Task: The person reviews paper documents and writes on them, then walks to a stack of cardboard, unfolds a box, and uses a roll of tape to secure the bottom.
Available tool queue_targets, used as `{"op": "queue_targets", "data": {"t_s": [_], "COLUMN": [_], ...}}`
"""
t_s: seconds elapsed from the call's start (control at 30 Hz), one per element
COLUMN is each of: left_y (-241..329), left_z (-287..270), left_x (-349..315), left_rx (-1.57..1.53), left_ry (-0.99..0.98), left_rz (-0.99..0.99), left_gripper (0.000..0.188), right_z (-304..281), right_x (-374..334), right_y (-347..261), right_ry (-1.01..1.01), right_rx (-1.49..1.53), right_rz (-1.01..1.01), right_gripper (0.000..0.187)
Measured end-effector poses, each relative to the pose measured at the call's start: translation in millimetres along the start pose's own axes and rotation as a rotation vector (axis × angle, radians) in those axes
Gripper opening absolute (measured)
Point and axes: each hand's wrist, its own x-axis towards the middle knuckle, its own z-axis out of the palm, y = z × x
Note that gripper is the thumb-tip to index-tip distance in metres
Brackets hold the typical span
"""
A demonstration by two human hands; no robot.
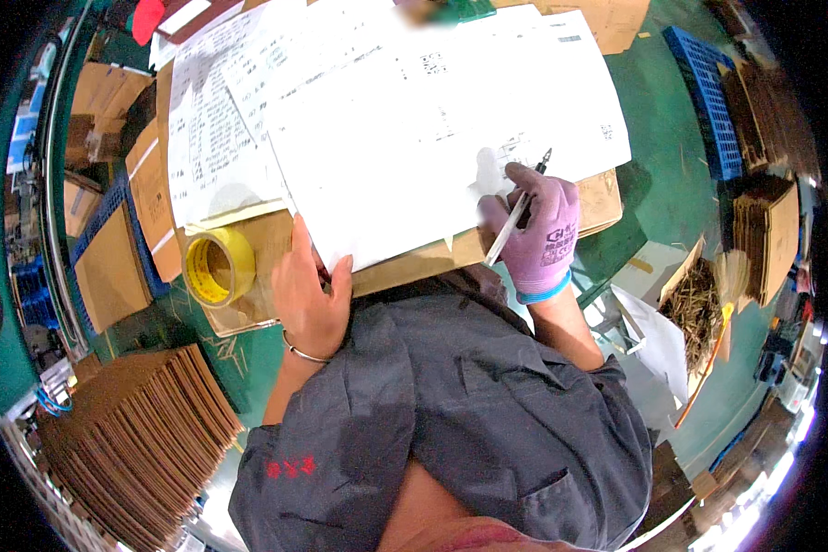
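Observation:
My bare left hand (pixel 313 290), with a bangle at its wrist, holds the lower left corner of a large white paper sheet (pixel 368 184). Its thumb lies by the bottom edge and its index finger along the left edge; the other fingers are partly hidden. A purple glove covers my right hand (pixel 541 221), which is closed around a pen (pixel 504 241) at the sheet's lower right. The pen's dark end points up and away from me. Left of the sheet, handwritten pages (pixel 207 138) overlap. A yellow tape roll (pixel 219 267) stands beside my left hand on the cardboard (pixel 267 253).
Stacked flat cardboard (pixel 143 423) stands at the lower left. More cardboard bundles (pixel 765 235) and a blue plastic pallet (pixel 706 101) are on the right. A broom (pixel 708 354) lies near a box of straw-like scraps (pixel 693 308). The floor (pixel 658 120) is green.

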Motion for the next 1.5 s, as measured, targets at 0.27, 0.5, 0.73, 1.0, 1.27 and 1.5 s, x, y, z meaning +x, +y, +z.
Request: {"op": "queue_targets", "data": {"t_s": [0.27,0.5,0.73,1.0,1.27,1.5], "left_y": [-4.1,13.1,23.3,27.1,25.3,1.2], "left_z": [1.9,-7.4,-3.4,7.8,8.1,-18.5], "left_x": [3.5,4.1,26.2,15.6,4.9,-23.5], "left_rx": [0.088,0.369,0.340,0.461,0.448,0.431], "left_ry": [0.017,0.029,-0.212,-0.243,-0.222,-0.239], "left_rz": [0.085,0.096,0.776,0.741,0.709,0.599], "left_gripper": [0.076,0.069,0.048,0.046,0.047,0.049], "right_z": [-0.9,-1.8,-1.1,-11.5,-18.6,-40.1], "right_x": [1.4,2.3,3.1,-2.2,3.9,2.8], "right_y": [3.1,3.3,3.2,-2.9,-7.7,20.8], "right_ry": [0.025,-0.016,-0.020,0.209,-0.458,-0.410], "right_rx": [0.057,0.004,-0.054,-0.133,-0.033,-0.026], "right_rz": [-0.045,-0.084,-0.154,-0.450,-0.920,-0.763], "right_gripper": [0.035,0.037,0.039,0.045,0.032,0.041]}}
